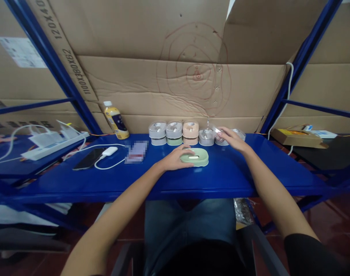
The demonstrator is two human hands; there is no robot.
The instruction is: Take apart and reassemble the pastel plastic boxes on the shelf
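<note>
Left hand (175, 159) resting flat on pale green oval plastic box (195, 156), right hand (231, 138) pinching clear-lidded grey container (221, 137) at 1 o'clock; neighbouring row (175, 133) likely knocked if tugged sideways.

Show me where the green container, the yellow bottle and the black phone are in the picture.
green container (198, 156): head view, on its lid, right of the left hand's fingers.
yellow bottle (116, 123): head view, on the middle of its body.
black phone (88, 159): head view, on the middle of its dark screen.
</note>
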